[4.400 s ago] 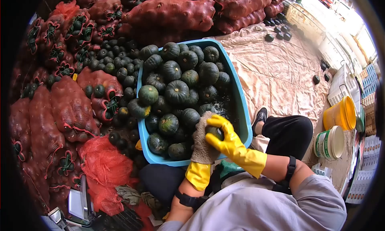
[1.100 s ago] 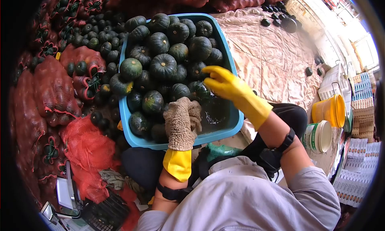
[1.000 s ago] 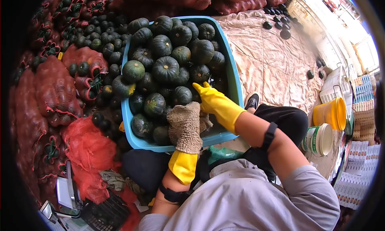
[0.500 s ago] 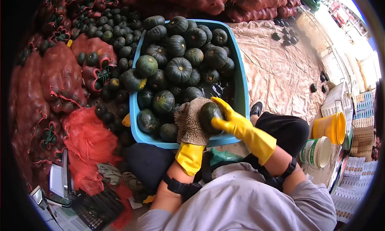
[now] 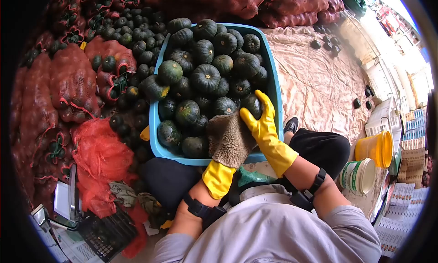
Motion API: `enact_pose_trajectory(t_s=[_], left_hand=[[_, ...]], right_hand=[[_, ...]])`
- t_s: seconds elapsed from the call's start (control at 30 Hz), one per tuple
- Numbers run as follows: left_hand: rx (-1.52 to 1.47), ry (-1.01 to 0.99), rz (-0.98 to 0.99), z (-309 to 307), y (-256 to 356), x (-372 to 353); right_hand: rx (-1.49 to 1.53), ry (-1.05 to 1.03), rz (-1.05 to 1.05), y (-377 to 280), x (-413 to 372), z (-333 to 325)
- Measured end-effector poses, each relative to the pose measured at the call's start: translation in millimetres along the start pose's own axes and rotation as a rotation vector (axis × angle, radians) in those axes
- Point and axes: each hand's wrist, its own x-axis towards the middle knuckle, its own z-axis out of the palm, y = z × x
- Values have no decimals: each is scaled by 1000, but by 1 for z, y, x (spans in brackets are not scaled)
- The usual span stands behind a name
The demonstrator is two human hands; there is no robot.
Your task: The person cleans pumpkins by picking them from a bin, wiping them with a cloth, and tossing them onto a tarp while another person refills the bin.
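Observation:
A blue tub (image 5: 276, 80) in front of me is heaped with dark green pumpkins (image 5: 205, 78). My right hand (image 5: 264, 126), in a long yellow rubber glove, has its thumb and fingers around a small dark green pumpkin (image 5: 251, 106) at the tub's right side. A brown fleecy mitt or cloth (image 5: 230, 135) covers my left hand (image 5: 228, 146), above the yellow glove cuff. That hand is over the tub's near edge, close to the pumpkins there; its fingers are hidden.
Red mesh sacks (image 5: 73, 80) and loose pumpkins lie to the left. A crumpled red net (image 5: 100, 149) is near my left knee, with a calculator (image 5: 98, 238) below it. On the right are a tan ground sheet (image 5: 315, 71), a yellow bucket (image 5: 372, 149) and a white bucket (image 5: 360, 175).
The pumpkin held between both hands has moved forward into the tub's right side with my right hand. My left hand in the mitt has come away from it and tilted right.

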Motion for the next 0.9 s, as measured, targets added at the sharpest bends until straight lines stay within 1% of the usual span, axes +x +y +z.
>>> enact_pose_trajectory(t_s=[0.03,0.07,0.1,0.13,0.17,0.2,0.23,0.27,0.3,0.37,0.4,0.47,0.5,0.53,0.57,0.6,0.63,0.67,0.7,0.77,0.8,0.83,0.9], left_hand=[[-24,62,1,-11,19,-2],[-45,124,7,-22,35,1],[0,46,69,-26,23,10],[39,-30,133,-30,11,20],[31,-97,149,-35,10,20],[22,-164,164,-40,8,21],[61,-147,104,-39,11,20],[101,-131,43,-37,15,20],[139,-118,-18,-36,18,19],[-36,-144,-50,-31,-5,10],[-126,-148,-73,-30,-15,2],[-293,-121,-97,-30,-35,-3],[-172,-115,8,-30,-42,-5],[-51,-97,111,-30,-49,-6],[277,48,182,-32,-8,-2],[252,142,120,-23,-4,-4],[-48,132,-63,-20,6,-4],[-412,188,-247,-18,16,-5],[-722,302,-411,-16,26,-5],[51,41,23,-49,15,0],[12,-60,-3,-63,24,4],[-183,-10,-30,-57,10,5],[254,-14,154,-40,3,6]], right_hand=[[13,-50,207,-19,7,-8],[182,-211,126,-19,-1,-14],[344,-376,46,-17,-14,-23],[380,-649,74,-34,-13,-42],[482,-776,122,-39,-9,-51],[552,-658,243,-32,-2,-49],[619,-537,352,-17,1,-41],[303,-414,246,-47,-1,-35],[-28,-283,187,-77,-3,-30],[-203,-303,-178,-75,-23,-24],[-222,-351,-283,-76,-27,-28],[370,-512,339,-92,-15,-42],[663,-568,660,-96,-10,-45],[913,-429,677,-83,-9,-40],[1079,-286,666,-62,-12,-30],[957,-177,614,-44,-15,-19],[836,-66,566,-35,-19,-13],[289,-179,254,-40,-16,-25],[259,-356,30,-22,-7,-35],[5,-551,3,-56,-4,-56],[52,-588,-61,-52,-4,-56],[303,-579,173,-50,-6,-55],[809,-533,623,-45,-13,-42]])
